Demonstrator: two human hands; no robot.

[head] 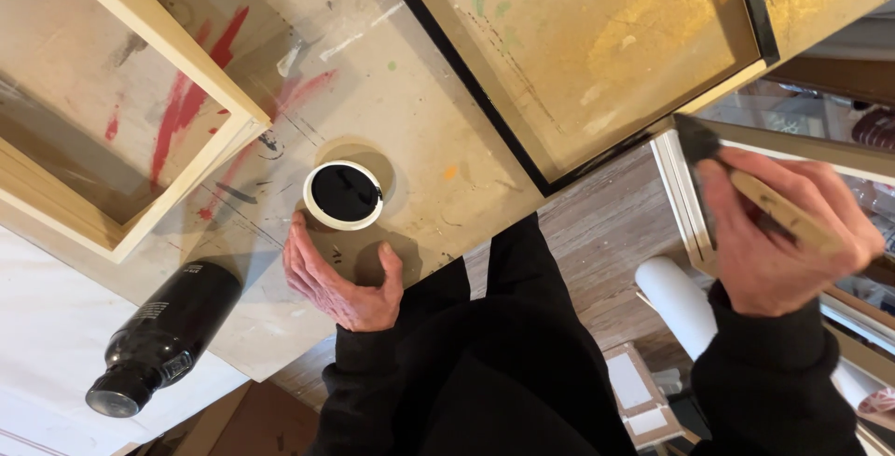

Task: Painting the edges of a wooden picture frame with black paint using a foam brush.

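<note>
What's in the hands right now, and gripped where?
Right hand grips a foam brush by its wooden handle. Left hand holds nothing, cupped beside the paint cup.

Brush handle [788, 218] mostly buried in the right hand [778, 237] — both frames [140, 92] cut by the edges.

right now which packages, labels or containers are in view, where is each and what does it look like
Black bottle: lying on its side at the lower left of the table, dark glossy cylinder with a black cap and a small pale printed label.
Paper cup: upright at the table's middle, just beyond the left hand, round, white rim, black liquid inside.
White roll: on the floor below the right hand, plain cylinder, no label visible.
</note>
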